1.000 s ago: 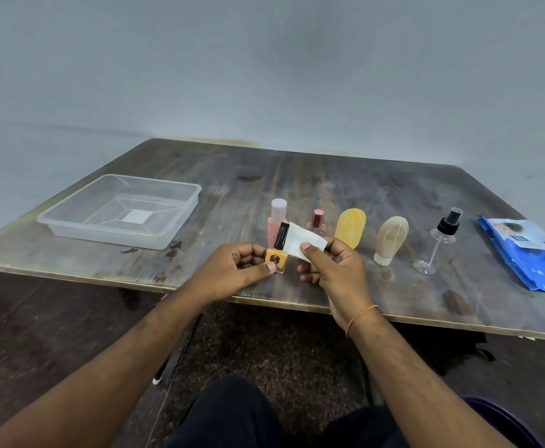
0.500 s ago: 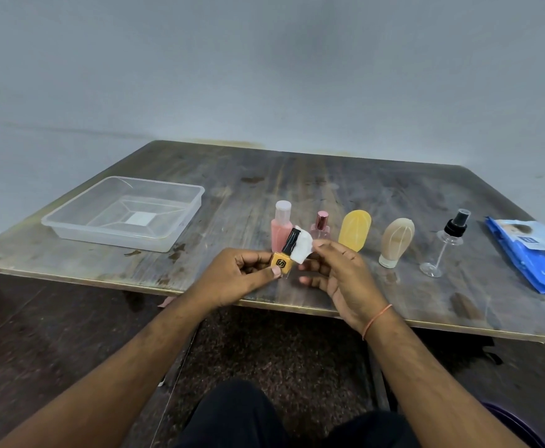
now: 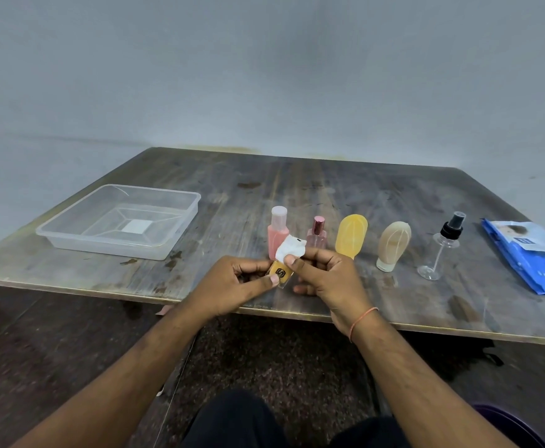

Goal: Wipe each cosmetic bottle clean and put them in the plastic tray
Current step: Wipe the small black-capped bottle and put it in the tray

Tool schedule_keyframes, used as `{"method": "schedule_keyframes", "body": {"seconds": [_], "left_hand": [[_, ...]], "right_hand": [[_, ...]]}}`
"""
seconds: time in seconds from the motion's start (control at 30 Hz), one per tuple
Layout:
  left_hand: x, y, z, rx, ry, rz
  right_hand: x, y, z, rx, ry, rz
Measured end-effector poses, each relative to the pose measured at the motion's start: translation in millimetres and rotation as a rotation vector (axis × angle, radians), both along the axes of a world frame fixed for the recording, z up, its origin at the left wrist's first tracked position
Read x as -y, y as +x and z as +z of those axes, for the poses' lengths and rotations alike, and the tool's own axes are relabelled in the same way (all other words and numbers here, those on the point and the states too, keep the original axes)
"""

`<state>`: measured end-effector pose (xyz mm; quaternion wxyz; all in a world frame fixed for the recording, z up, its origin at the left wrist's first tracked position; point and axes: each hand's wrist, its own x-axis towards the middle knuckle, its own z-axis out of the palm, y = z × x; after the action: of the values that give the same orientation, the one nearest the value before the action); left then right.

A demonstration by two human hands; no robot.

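Note:
My left hand (image 3: 232,286) pinches a small orange nail polish bottle (image 3: 280,273) by its base, above the table's near edge. With my right hand (image 3: 324,276) I hold a white wipe (image 3: 290,248) wrapped over the bottle's cap, which is hidden. Behind them on the table stand a pink bottle with a pale cap (image 3: 277,232), a small pink perfume bottle (image 3: 317,236), a yellow squeeze bottle (image 3: 350,236), a beige squeeze bottle (image 3: 393,245) and a clear spray bottle with a black top (image 3: 442,245). The clear plastic tray (image 3: 174,244) sits at the left with nothing in it.
A blue pack of wipes (image 3: 526,257) lies at the table's right end. The worn wooden table (image 3: 361,189) reaches back to a grey wall. My knees and dark floor show below the near edge.
The wipe has moved from beside the black cap to over it, covering it. The bottle now stands more upright in my left hand.

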<state>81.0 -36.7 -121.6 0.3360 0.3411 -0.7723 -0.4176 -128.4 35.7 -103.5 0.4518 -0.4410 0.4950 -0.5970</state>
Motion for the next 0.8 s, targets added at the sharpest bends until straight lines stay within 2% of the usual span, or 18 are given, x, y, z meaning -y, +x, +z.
{"method": "schedule_keyframes", "body": {"seconds": [0.3,0.5,0.8], "left_hand": [[-0.1,-0.4,1.4,0.028,-0.018,-0.015],[-0.8,1.3,2.5,-0.034,0.026,-0.028],[-1.8,0.0,2.5,-0.008,-0.008,-0.028]], "right_hand": [[4.4,-2.4,-2.0,0.044,0.006,-0.027],[-0.4,-3.6,-1.3,-0.053,0.015,0.061],[3.5,-5.1,-3.9,0.054,-0.001,0.008]]}}
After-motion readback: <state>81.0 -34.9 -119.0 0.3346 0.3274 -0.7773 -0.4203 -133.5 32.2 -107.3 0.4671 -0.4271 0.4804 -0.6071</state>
